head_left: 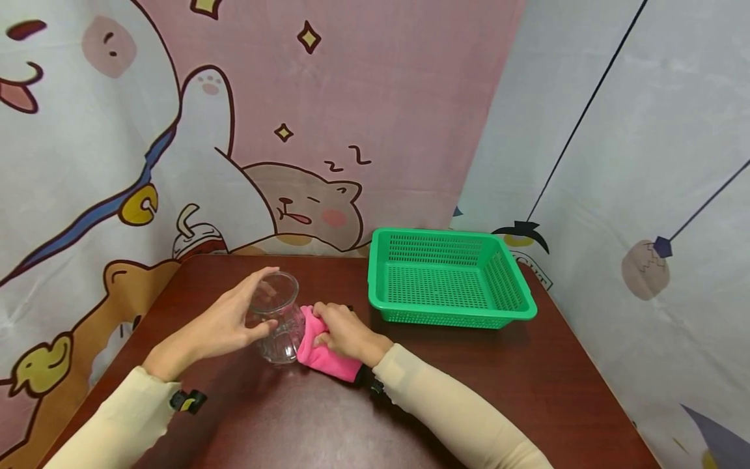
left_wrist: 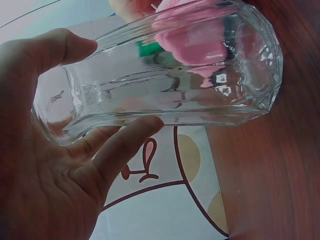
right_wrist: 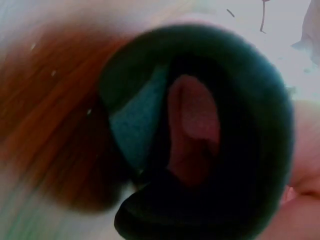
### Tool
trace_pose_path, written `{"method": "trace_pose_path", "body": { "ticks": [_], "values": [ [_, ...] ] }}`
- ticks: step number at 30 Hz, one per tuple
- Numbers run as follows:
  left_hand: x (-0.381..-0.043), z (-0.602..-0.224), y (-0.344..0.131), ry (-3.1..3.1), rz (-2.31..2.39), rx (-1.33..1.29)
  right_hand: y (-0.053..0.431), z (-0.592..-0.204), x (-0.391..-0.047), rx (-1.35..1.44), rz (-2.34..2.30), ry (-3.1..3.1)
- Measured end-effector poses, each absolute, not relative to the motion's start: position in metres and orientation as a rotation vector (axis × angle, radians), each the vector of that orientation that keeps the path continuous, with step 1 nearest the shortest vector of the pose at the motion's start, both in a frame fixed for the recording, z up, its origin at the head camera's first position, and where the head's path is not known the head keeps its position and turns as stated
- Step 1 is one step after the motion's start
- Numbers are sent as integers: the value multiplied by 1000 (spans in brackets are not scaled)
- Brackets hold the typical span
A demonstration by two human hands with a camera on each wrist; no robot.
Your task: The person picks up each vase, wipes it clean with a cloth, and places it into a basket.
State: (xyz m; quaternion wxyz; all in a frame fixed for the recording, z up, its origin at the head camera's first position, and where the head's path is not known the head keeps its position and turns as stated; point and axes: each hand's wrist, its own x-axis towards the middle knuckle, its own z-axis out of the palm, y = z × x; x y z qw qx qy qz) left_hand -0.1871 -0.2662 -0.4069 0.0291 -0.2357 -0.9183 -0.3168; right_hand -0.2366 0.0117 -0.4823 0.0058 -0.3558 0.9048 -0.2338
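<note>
- On the jar's near side, the left sleeve (head_left: 125, 413) and right sleeve (head_left: 451, 407) reach in, with the table (head_left: 293, 423) showing between them.
- Left of the jar is the left grip (head_left: 222, 326): fairly wide, thumb on one side of the glass and fingers on the other, holding the jar near its neck.
- The jar (head_left: 283, 335) itself is clear, faceted glass, mouth up, over the left part of the table; I cannot tell whether its base rests fully on the wood.
- Just right of the jar, the right grip (head_left: 351, 335) is narrow, fingers bunched on a pink cloth (head_left: 325, 365).
- The cloth appears to touch the jar's right side, so the step in hand looks like wiping the outer wall. The next move seems to call for a steady left grip, light pressure through the cloth, and a turn of the jar to bring round another face. The likely trouble is smooth glass slipping or tipping.
- Beyond the jar and to its right, well apart, stands a green basket (head_left: 448, 312).
- Farthest, behind the jar, hangs a cartoon backdrop (head_left: 381, 98).
</note>
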Motion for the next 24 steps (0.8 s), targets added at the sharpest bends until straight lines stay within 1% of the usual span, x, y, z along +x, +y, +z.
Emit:
{"method": "trace_pose_path", "body": {
  "ticks": [13, 24],
  "values": [
    [-187, -407, -266, -2823, -969, -733, 13, -480, -236, -1023, -855, 2792],
    [-187, -406, -265, -2833, -977, -729, 10, -473, -236, -1049, -1031, 2795]
  ]
}}
